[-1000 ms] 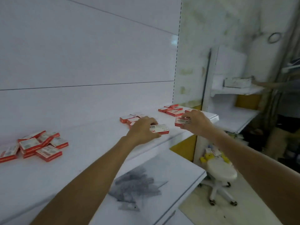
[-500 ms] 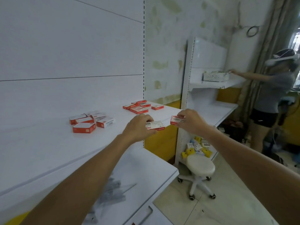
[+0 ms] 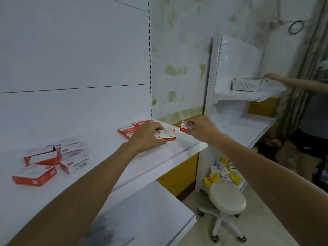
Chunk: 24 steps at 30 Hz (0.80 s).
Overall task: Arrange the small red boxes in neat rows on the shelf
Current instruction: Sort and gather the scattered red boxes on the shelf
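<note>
My left hand [image 3: 148,136] grips a small red and white box [image 3: 166,134] low over the white shelf [image 3: 110,167], near its right end. My right hand [image 3: 202,130] pinches a second red box [image 3: 186,126] in the air just past the shelf's right edge. Behind my left hand lie a few flat red boxes [image 3: 128,129] close to the back panel. A loose, untidy cluster of several red boxes [image 3: 53,160] sits at the shelf's left.
A lower white shelf [image 3: 150,215] juts out beneath. A white rolling stool [image 3: 227,201] stands on the floor at the right, with small coloured boxes [image 3: 221,173] behind it. Another person's hand [image 3: 273,77] reaches for a white basket [image 3: 246,84] on the neighbouring shelf unit.
Both hands carried their boxes rightward along the shelf, from the middle cluster toward the flat boxes at the right end. The view swung right, leaving the left cluster behind.
</note>
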Available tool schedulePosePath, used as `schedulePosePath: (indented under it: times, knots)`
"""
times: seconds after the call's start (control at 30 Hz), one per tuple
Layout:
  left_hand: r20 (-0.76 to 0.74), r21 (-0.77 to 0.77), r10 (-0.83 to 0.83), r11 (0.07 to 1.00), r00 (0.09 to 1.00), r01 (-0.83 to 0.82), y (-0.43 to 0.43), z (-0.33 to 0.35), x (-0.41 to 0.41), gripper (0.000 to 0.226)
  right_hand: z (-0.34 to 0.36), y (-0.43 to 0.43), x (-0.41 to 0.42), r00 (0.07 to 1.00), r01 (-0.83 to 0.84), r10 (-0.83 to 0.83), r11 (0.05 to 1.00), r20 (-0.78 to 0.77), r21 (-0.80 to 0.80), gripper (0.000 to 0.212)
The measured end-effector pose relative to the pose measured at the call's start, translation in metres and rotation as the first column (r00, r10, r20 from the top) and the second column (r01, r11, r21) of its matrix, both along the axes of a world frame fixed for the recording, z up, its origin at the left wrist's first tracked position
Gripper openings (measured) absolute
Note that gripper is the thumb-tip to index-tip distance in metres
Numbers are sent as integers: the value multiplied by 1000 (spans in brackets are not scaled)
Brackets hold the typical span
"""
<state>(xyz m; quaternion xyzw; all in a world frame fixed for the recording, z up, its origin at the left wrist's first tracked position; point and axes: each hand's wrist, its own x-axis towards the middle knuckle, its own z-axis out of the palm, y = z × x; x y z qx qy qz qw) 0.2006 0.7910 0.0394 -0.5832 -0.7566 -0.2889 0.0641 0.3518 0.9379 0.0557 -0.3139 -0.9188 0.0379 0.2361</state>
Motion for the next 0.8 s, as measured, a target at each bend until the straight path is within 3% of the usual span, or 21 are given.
schedulePosePath:
  times: [0.17, 0.27, 0.4, 0.5, 0.7, 0.8]
  knots:
    - [25, 5, 151, 988, 988, -151, 19, 5, -22, 42, -6, 39, -53, 989, -151, 151, 989, 6, -1, 28]
    - [14, 25, 272, 962, 962, -273, 18, 4, -34, 38, -3, 55, -90, 961, -275, 274, 961, 23, 19, 35]
    - [30, 68, 427, 901, 904, -429, 10, 0, -40, 33, 7, 63, -129, 892, -453, 452, 892, -18, -10, 43]
    - [28, 95, 526, 845, 850, -526, 5, -3, -41, 33, 9, 65, -144, 828, -561, 561, 828, -16, 12, 37]
    - [54, 97, 619, 778, 784, -621, 11, -13, -32, 31, -2, 69, -151, 743, -669, 669, 743, -14, -13, 35]
    - [79, -10, 633, 773, 770, -634, 18, -26, -29, 34, -21, 70, -147, 718, -690, 694, 720, 56, -67, 27]
